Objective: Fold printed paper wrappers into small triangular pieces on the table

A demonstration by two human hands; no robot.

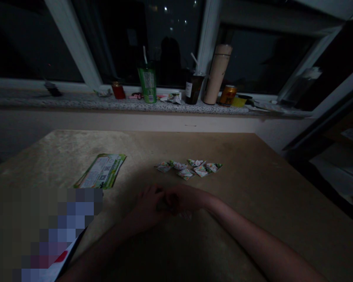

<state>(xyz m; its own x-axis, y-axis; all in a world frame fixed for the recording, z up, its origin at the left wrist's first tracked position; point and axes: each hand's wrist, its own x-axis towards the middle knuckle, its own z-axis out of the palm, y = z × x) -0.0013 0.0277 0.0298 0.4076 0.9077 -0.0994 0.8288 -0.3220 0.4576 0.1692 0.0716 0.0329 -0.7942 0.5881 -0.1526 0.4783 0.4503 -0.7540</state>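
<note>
My left hand (147,205) and my right hand (184,199) meet at the middle of the tan table (253,188), fingers curled together around a small piece of paper (186,215) that mostly hides under them. The light is dim, so the paper's shape is unclear. Just beyond my hands lies a cluster of several small folded paper pieces (190,168) with green and red print. A green printed leaflet (101,170) lies flat to the left of them.
On the stone windowsill (61,101) behind the table stand a green cup with a straw (148,83), a dark cup with a straw (193,88), a tall beige tumbler (217,74), a red jar (118,90) and a yellow can (228,95). A blurred patch covers the lower left.
</note>
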